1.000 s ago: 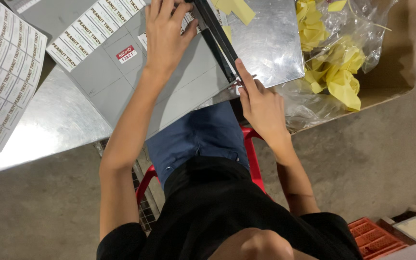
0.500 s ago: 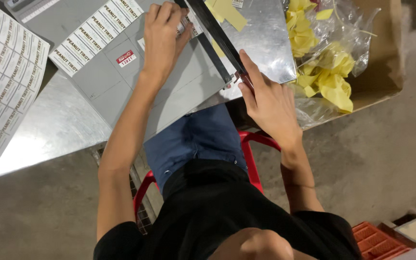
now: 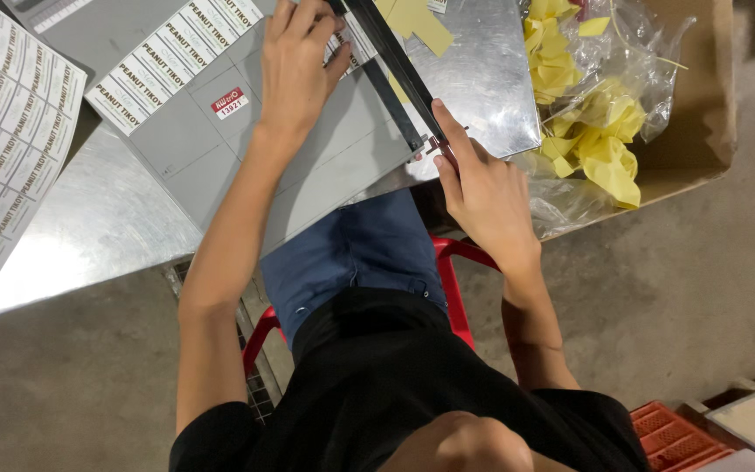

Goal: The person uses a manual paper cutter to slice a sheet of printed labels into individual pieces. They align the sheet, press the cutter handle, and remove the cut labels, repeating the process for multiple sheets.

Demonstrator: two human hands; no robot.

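Observation:
A grey paper cutter board (image 3: 220, 157) lies on the metal table (image 3: 89, 227). My left hand (image 3: 294, 65) presses flat on a strip of white labels (image 3: 168, 61) laid across the board, fingers near the blade. My right hand (image 3: 482, 188) grips the near end of the cutter's black blade arm (image 3: 395, 65), which runs diagonally along the board's right edge. Yellow paper offcuts (image 3: 421, 22) lie on the table just beyond the blade.
A large sheet of printed labels (image 3: 6, 131) lies at the left. A cardboard box (image 3: 701, 105) at the right holds a clear plastic bag with yellow scraps (image 3: 596, 131). I sit on a red stool (image 3: 456, 262); an orange crate (image 3: 675, 437) is at lower right.
My right hand has shifted along the blade arm's near end and the arm sits lower against the board. My left hand stays pressed on the label strip.

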